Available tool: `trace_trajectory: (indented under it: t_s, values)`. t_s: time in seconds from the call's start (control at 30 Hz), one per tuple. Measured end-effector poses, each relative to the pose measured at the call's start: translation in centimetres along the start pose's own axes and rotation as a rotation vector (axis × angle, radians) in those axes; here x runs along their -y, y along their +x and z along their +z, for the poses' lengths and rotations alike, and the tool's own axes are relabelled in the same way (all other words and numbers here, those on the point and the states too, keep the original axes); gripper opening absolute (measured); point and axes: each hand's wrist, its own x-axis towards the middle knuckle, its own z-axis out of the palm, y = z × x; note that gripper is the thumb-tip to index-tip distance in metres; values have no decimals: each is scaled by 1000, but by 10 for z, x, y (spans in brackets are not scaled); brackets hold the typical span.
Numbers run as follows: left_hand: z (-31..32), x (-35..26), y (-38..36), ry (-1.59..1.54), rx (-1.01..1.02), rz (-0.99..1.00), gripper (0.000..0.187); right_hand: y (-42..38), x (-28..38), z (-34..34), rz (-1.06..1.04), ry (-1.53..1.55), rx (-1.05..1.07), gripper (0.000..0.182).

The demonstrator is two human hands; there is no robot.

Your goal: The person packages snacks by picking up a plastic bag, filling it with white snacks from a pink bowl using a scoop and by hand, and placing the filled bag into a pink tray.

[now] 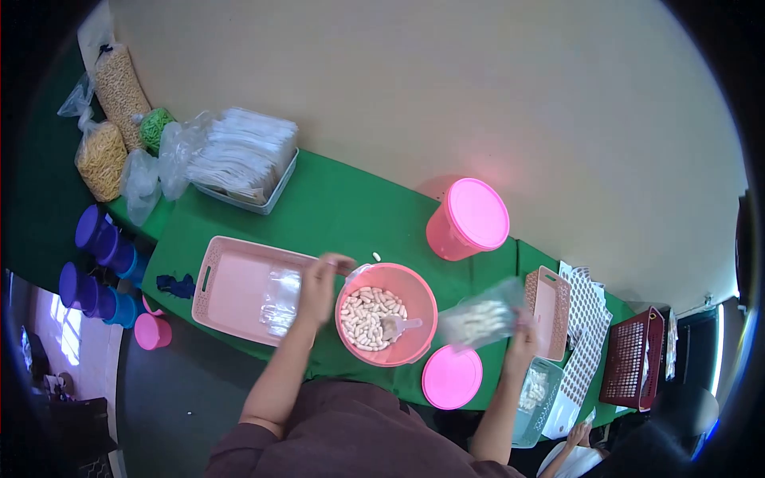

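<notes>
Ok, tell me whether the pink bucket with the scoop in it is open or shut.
Open: nothing covers the top of the bucket, and the white pieces and the scoop show inside.

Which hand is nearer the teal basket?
Right: the right hand, holding a bag, is just above the teal basket in view; the left hand is across the pink bucket.

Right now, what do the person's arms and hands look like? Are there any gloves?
No gloves: the left hand and right hand are bare, and so are the forearms. The top is dark brownish-purple, and its left sleeve stops around the elbow. Rings would be too small to tell.
</notes>
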Motion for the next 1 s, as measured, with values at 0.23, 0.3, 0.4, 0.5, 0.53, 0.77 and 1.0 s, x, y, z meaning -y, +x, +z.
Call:
trace_trajectory:
  t_s: [0.23,0.3,0.4,0.5,0.53,0.77,1.0]
  values:
    - [-124,143,-32,1329,-387,-439,59,-10,-189,-115,230,-761,-618,37]
    - [-123,128,-36,1214,-332,-493,52,-27,-216,-129,373,-1003,-581,38]
    - [-126,125,-42,922,-249,-560,35,-39,-236,-132,833,-1016,-283,46]
    - [-130,118,-39,747,-281,-446,17,-37,-229,-116,780,-976,-205,83]
    - [-130,111,-37,746,-340,-332,11,-34,-227,-113,787,-976,-208,83]
    - [-72,-26,-27,-146,-65,-81,26,1,-77,-25,-42,-266,-239,46]
    - [22,-60,-72,-85,369,-52,32,-44,56,56,-326,288,611,19]
